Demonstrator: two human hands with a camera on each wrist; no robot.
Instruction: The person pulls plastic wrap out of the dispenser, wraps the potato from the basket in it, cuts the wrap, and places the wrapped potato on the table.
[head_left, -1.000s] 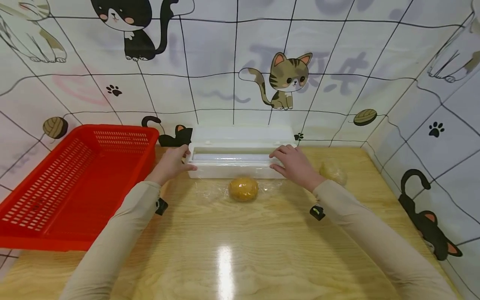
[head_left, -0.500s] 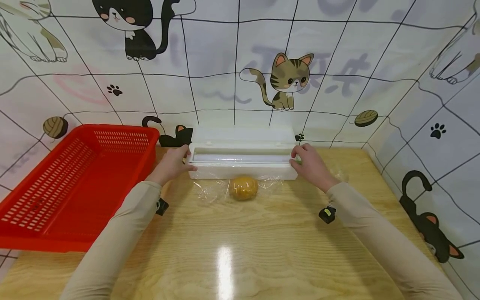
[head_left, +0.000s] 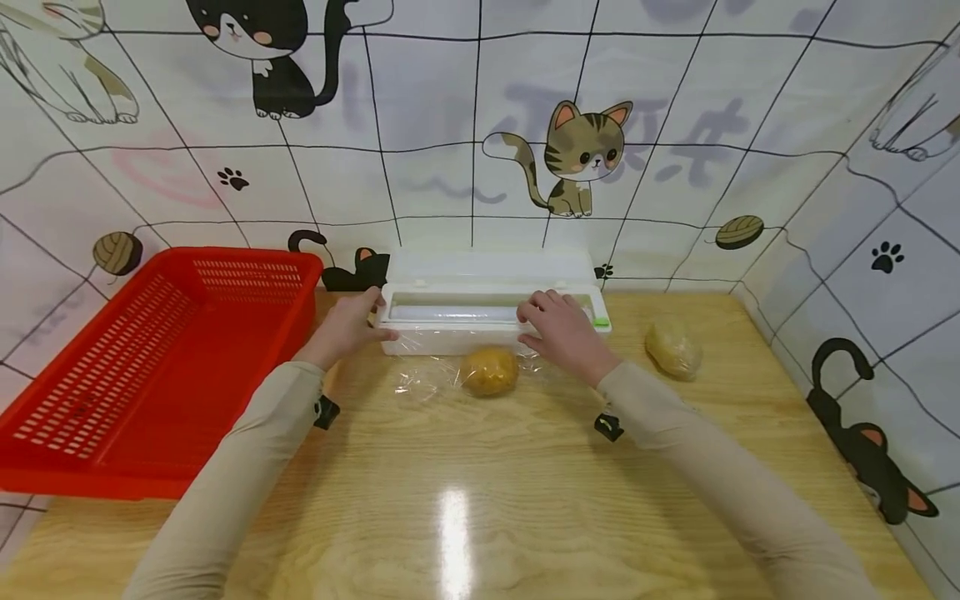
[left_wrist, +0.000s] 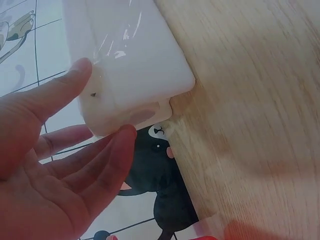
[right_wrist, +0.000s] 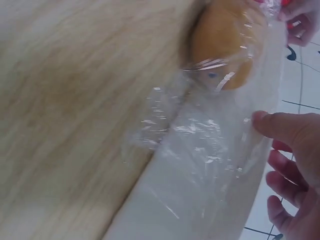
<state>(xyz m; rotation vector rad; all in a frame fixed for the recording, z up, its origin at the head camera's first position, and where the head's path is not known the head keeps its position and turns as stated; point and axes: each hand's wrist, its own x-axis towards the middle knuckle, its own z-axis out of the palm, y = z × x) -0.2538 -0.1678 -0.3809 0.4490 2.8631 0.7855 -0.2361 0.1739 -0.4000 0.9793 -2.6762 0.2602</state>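
A white cling film dispenser (head_left: 450,340) lies lengthwise by the back wall, its lid raised and the film roll (head_left: 450,314) showing inside. At its left end my left hand (head_left: 347,329) grips it, thumb on the front face and fingers round the end. My right hand (head_left: 566,333) is right of the middle, thumb on the film-covered front and curled fingers over the front edge; the fingertips' contact is partly hidden. A round orange-yellow fruit (head_left: 488,372) sits against the dispenser's front under clear film (right_wrist: 200,130). The film spreads out on both sides of it.
A red plastic basket (head_left: 161,492) stands on the left of the wooden table (head_left: 450,467). On the right lies a yellowish film-wrapped item (head_left: 672,348). A green piece (head_left: 601,322) shows at the dispenser's right end. Cat-patterned sheets (head_left: 420,92) border the back and right.
My right hand first went right to the dispenser's end, then came back left past where it started, uncovering the green piece and the wrapped item. My left hand has stayed at the left end.
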